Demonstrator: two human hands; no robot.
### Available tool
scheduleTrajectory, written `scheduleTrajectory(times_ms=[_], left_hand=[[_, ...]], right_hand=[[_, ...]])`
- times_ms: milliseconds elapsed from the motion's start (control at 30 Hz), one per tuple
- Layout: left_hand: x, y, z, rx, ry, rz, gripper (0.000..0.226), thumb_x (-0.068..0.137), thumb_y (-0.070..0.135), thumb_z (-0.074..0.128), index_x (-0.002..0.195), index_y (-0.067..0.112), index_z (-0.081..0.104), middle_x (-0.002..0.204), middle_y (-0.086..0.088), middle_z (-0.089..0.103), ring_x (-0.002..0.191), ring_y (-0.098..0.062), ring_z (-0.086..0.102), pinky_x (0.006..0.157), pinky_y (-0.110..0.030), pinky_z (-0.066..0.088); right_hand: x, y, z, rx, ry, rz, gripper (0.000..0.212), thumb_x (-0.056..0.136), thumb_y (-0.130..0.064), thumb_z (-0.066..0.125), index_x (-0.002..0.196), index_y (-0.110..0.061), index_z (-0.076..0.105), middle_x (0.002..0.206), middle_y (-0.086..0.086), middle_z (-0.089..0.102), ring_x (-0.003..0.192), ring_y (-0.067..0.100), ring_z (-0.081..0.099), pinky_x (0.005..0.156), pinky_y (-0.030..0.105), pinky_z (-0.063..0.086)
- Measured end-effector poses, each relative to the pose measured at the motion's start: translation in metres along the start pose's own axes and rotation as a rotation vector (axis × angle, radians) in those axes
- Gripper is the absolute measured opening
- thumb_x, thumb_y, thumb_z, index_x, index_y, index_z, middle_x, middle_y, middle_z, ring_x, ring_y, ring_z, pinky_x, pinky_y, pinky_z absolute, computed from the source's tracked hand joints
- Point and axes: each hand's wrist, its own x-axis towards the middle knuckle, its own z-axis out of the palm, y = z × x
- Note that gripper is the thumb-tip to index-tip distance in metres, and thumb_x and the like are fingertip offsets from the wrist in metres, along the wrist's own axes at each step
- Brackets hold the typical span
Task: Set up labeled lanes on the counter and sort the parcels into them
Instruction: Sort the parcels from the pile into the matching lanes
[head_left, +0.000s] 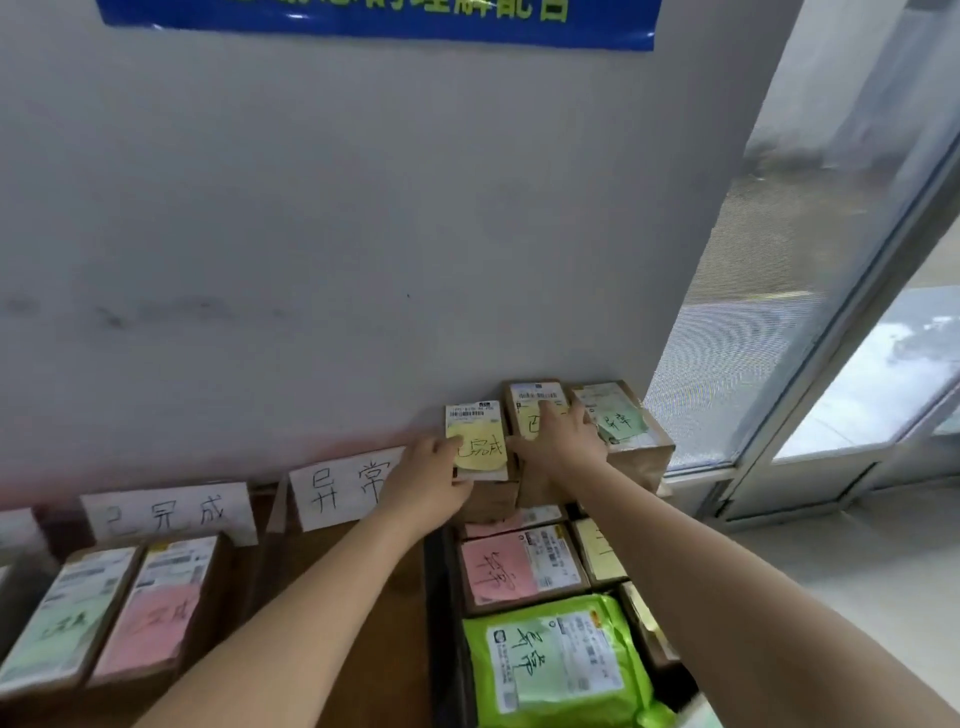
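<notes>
Here left grip (431, 472) holds yellow-note parcel (480, 415); right grip (560, 437) atop neighbour (535, 394).

The brown counter (291, 566) bears a green-noted parcel (62, 618), a pink-noted parcel (156, 608) beside it, and white lane labels (171, 514) behind.

White wall (322, 208), blue banner (379, 21), glass door (810, 312).

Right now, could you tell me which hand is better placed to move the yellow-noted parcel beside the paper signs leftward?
Likely left. The left hand grips that parcel at its left edge, nearest the lane signs; the right hand rests on the neighbouring parcel, farther right.
</notes>
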Motion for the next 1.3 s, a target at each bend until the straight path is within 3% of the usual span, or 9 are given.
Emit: scheduleTrajectory(times_ms=[100,267,433,567,700,967,1300], left_hand=[[0.006,0.01,0.008,0.023,-0.038,-0.004,0.07,0.094,0.039,0.049,0.152,0.018,0.016,0.155,-0.008,0.02,0.141,-0.025,0.023,0.112,-0.038,0.031],[0.019,0.021,0.018,0.032,-0.107,-0.075,0.078,0.093,0.04,0.051,0.153,0.017,0.007,0.16,-0.011,0.001,0.147,-0.03,0.005,0.118,-0.041,0.021],[0.028,0.031,0.025,0.009,-0.109,-0.201,0.092,0.087,0.055,0.052,0.153,0.015,0.001,0.158,-0.015,0.001,0.146,-0.034,0.002,0.117,-0.045,0.02],[0.033,0.046,0.028,0.022,-0.123,-0.285,0.112,0.076,0.07,0.057,0.153,0.02,-0.007,0.157,-0.02,-0.007,0.145,-0.039,-0.002,0.118,-0.046,0.011],[0.039,0.059,0.036,0.012,-0.137,-0.305,0.113,0.076,0.063,0.064,0.151,0.026,-0.012,0.154,-0.025,-0.018,0.144,-0.042,-0.009,0.119,-0.046,0.005],[0.032,0.068,0.047,-0.08,0.04,-0.438,0.106,0.076,0.056,0.066,0.152,0.024,0.0,0.153,-0.026,0.002,0.14,-0.043,0.009,0.117,-0.049,0.015],[-0.009,0.086,-0.002,0.004,0.275,-0.343,0.104,0.075,0.057,0.067,0.152,0.021,0.007,0.147,-0.02,0.016,0.132,-0.041,0.022,0.112,-0.048,0.025]], right_hand=[[0.012,-0.006,0.001,0.058,-0.04,0.038,0.058,0.084,-0.041,0.061,0.134,-0.018,0.041,0.152,0.019,0.02,0.127,0.043,0.041,0.09,0.048,0.044],[0.019,-0.007,0.006,0.115,-0.108,0.098,0.074,0.081,-0.043,0.063,0.144,-0.026,0.029,0.151,0.02,0.015,0.13,0.043,0.034,0.09,0.053,0.042],[0.018,0.0,-0.003,0.152,-0.032,0.083,0.077,0.076,-0.047,0.064,0.142,-0.027,0.029,0.144,0.017,0.028,0.124,0.042,0.042,0.096,0.054,0.041],[0.014,0.01,-0.02,0.199,0.042,0.017,0.08,0.076,-0.05,0.06,0.146,-0.029,0.025,0.138,0.016,0.032,0.12,0.041,0.047,0.09,0.047,0.047],[0.006,0.019,-0.033,0.24,0.093,-0.013,0.079,0.079,-0.05,0.058,0.148,-0.028,0.026,0.139,0.015,0.032,0.122,0.039,0.047,0.09,0.044,0.044],[-0.018,0.038,-0.041,0.382,0.134,-0.054,0.077,0.077,-0.047,0.059,0.146,-0.031,0.028,0.148,0.015,0.027,0.127,0.04,0.043,0.097,0.048,0.043],[-0.055,0.048,-0.076,0.318,0.168,-0.136,0.073,0.082,-0.045,0.06,0.146,-0.03,0.028,0.144,0.014,0.03,0.121,0.038,0.049,0.085,0.042,0.044]])
